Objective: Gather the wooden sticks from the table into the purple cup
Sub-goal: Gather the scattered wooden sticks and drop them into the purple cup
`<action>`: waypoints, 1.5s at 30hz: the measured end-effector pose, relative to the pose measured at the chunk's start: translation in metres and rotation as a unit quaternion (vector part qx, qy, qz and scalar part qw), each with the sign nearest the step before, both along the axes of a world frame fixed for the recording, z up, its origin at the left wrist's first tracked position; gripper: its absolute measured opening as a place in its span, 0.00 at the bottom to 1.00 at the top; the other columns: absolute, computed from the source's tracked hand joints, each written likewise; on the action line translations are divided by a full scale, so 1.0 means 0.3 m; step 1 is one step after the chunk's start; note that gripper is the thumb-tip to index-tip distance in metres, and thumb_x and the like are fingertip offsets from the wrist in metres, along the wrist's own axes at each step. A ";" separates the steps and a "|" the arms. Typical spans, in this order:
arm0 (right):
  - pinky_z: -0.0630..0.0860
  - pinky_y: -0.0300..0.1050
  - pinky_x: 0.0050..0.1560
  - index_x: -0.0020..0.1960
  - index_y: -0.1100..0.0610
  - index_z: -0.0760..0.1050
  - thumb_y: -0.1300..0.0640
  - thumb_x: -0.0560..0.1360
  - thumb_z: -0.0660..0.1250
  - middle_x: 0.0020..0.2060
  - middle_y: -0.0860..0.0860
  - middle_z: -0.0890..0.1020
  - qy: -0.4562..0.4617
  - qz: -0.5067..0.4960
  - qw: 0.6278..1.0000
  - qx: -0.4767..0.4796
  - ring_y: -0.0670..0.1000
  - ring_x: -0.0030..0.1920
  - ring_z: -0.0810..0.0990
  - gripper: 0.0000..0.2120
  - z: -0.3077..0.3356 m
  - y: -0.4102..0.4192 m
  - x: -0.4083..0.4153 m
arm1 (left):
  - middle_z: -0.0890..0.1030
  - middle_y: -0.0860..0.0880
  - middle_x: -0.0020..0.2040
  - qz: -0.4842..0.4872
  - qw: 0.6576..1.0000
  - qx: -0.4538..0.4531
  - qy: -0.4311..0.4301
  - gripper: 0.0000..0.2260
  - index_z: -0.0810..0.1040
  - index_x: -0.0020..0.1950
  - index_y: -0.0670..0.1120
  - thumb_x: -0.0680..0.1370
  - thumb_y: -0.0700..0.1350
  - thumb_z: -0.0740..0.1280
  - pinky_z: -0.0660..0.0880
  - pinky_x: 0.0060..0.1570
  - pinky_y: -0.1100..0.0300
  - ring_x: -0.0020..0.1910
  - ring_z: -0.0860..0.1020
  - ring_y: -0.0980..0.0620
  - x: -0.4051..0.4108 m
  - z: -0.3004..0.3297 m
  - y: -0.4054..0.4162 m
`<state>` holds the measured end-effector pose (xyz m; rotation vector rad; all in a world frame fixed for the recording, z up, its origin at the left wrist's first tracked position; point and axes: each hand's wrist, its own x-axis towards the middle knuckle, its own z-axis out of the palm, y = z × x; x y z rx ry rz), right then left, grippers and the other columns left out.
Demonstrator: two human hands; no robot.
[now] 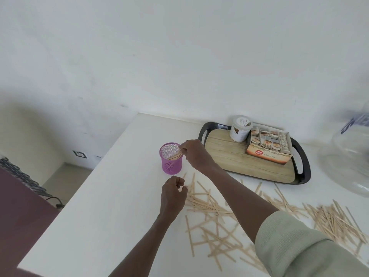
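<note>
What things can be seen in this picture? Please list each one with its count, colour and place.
purple cup: one, purple mesh, left part of table
wooden sticks: many, pale wood, scattered on table; a few in cup
table: one, white
tray: one, black rim, wood-look floor, far side
tea box: one, orange-brown, on tray
jar: one, white, on tray
left hand: curled, above sticks
right hand: pinches sticks at cup rim

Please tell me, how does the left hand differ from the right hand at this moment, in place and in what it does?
The right hand is at the rim of the purple cup, pinching wooden sticks that go into it; the left hand is nearer the person, over the table beside the scattered sticks. The right arm shows a rolled sleeve; the left forearm shows none. Both have curled fingers.
</note>
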<state>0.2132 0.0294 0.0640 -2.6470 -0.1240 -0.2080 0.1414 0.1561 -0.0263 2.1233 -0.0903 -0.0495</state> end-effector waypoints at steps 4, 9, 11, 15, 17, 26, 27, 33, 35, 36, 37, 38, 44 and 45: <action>0.78 0.57 0.46 0.41 0.68 0.80 0.66 0.76 0.63 0.38 0.61 0.83 -0.033 -0.015 0.999 0.014 0.60 0.41 0.81 0.09 0.009 -0.044 -0.037 | 0.81 0.50 0.49 -0.004 1.000 0.025 -0.008 0.09 0.78 0.53 0.44 0.74 0.39 0.70 0.69 0.46 0.67 0.49 0.79 0.51 0.002 0.013 0.012; 0.78 0.50 0.48 0.40 0.67 0.81 0.64 0.76 0.67 0.36 0.59 0.84 -0.044 -0.043 0.997 0.045 0.56 0.39 0.82 0.09 0.010 -0.132 -0.173 | 0.76 0.44 0.66 -0.058 0.991 0.122 0.020 0.20 0.71 0.69 0.40 0.78 0.42 0.66 0.69 0.65 0.53 0.67 0.73 0.44 -0.012 0.008 0.028; 0.74 0.47 0.43 0.32 0.63 0.74 0.60 0.76 0.69 0.31 0.55 0.79 0.010 -0.064 0.997 0.042 0.54 0.35 0.77 0.15 -0.029 -0.185 -0.234 | 0.72 0.42 0.70 -0.083 0.984 0.157 0.032 0.24 0.67 0.73 0.40 0.79 0.45 0.65 0.67 0.67 0.51 0.70 0.69 0.42 -0.026 0.000 0.031; 0.73 0.50 0.58 0.54 0.67 0.78 0.42 0.74 0.70 0.56 0.60 0.80 0.173 -0.078 0.981 -0.029 0.58 0.59 0.76 0.27 -0.119 -0.240 -0.345 | 0.69 0.41 0.72 -0.119 0.972 0.203 0.020 0.27 0.64 0.74 0.39 0.79 0.49 0.66 0.67 0.67 0.50 0.71 0.66 0.40 -0.069 -0.008 0.029; 0.72 0.50 0.56 0.52 0.66 0.75 0.36 0.71 0.70 0.57 0.59 0.74 0.229 -0.068 0.968 -0.072 0.58 0.60 0.72 0.32 -0.150 -0.236 -0.394 | 0.69 0.41 0.72 -0.129 0.968 0.216 0.014 0.28 0.64 0.74 0.40 0.78 0.49 0.67 0.68 0.65 0.50 0.70 0.66 0.40 -0.086 -0.014 0.024; 0.74 0.50 0.56 0.54 0.62 0.76 0.42 0.70 0.73 0.57 0.56 0.71 0.195 -0.066 0.975 -0.087 0.56 0.59 0.70 0.25 -0.275 -0.152 -0.474 | 0.75 0.45 0.64 -0.120 0.968 0.220 -0.016 0.22 0.71 0.67 0.43 0.75 0.46 0.72 0.74 0.55 0.51 0.64 0.71 0.44 -0.147 -0.022 -0.006; 0.74 0.50 0.57 0.54 0.63 0.77 0.44 0.72 0.72 0.56 0.56 0.72 0.185 -0.068 0.978 -0.073 0.56 0.59 0.71 0.23 -0.281 -0.149 -0.475 | 0.76 0.46 0.63 -0.110 0.970 0.217 -0.020 0.21 0.73 0.66 0.44 0.75 0.45 0.71 0.74 0.54 0.50 0.63 0.71 0.44 -0.151 -0.020 -0.010; 0.74 0.48 0.52 0.47 0.63 0.79 0.56 0.76 0.69 0.50 0.57 0.77 0.148 -0.074 0.985 -0.052 0.56 0.55 0.75 0.09 -0.296 -0.174 -0.492 | 0.81 0.47 0.49 -0.081 0.980 0.181 -0.035 0.10 0.80 0.53 0.45 0.73 0.38 0.71 0.77 0.48 0.46 0.51 0.77 0.44 -0.149 -0.022 -0.026; 0.75 0.50 0.53 0.45 0.62 0.80 0.57 0.76 0.68 0.48 0.56 0.79 0.137 -0.077 0.985 -0.070 0.56 0.53 0.77 0.08 -0.298 -0.187 -0.497 | 0.79 0.48 0.40 -0.078 0.981 0.175 -0.025 0.06 0.75 0.41 0.46 0.71 0.37 0.70 0.76 0.42 0.45 0.43 0.76 0.45 -0.143 -0.025 -0.028; 0.76 0.50 0.54 0.46 0.62 0.80 0.58 0.76 0.68 0.47 0.56 0.80 0.135 -0.082 0.984 -0.078 0.56 0.52 0.78 0.07 -0.300 -0.196 -0.496 | 0.78 0.47 0.39 -0.074 0.984 0.164 -0.013 0.09 0.71 0.38 0.47 0.70 0.37 0.70 0.75 0.41 0.46 0.41 0.76 0.45 -0.139 -0.030 -0.030; 0.76 0.51 0.54 0.46 0.61 0.81 0.58 0.75 0.67 0.47 0.55 0.81 0.134 -0.089 0.984 -0.081 0.56 0.52 0.79 0.06 -0.304 -0.206 -0.496 | 0.79 0.46 0.40 -0.071 0.986 0.151 -0.003 0.11 0.70 0.37 0.49 0.70 0.36 0.70 0.74 0.40 0.49 0.40 0.75 0.46 -0.135 -0.031 -0.033; 0.76 0.51 0.55 0.47 0.59 0.82 0.59 0.75 0.67 0.47 0.54 0.82 0.135 -0.096 0.983 -0.082 0.55 0.52 0.79 0.06 -0.306 -0.216 -0.495 | 0.80 0.46 0.41 -0.068 0.988 0.140 0.006 0.11 0.72 0.37 0.50 0.70 0.36 0.70 0.72 0.40 0.52 0.40 0.75 0.47 -0.129 -0.035 -0.035; 0.75 0.51 0.57 0.51 0.59 0.80 0.60 0.76 0.66 0.50 0.55 0.82 0.145 -0.088 0.978 -0.118 0.57 0.53 0.79 0.07 -0.306 -0.283 -0.499 | 0.82 0.52 0.40 -0.093 0.985 0.147 0.010 0.09 0.83 0.48 0.47 0.75 0.36 0.66 0.73 0.40 0.58 0.43 0.79 0.51 -0.100 -0.033 -0.045; 0.75 0.51 0.57 0.52 0.59 0.80 0.60 0.76 0.65 0.50 0.56 0.82 0.147 -0.083 0.978 -0.119 0.57 0.54 0.79 0.07 -0.304 -0.292 -0.500 | 0.82 0.50 0.42 -0.116 0.978 0.171 -0.006 0.09 0.84 0.49 0.47 0.75 0.36 0.66 0.72 0.40 0.58 0.44 0.79 0.49 -0.096 -0.032 -0.048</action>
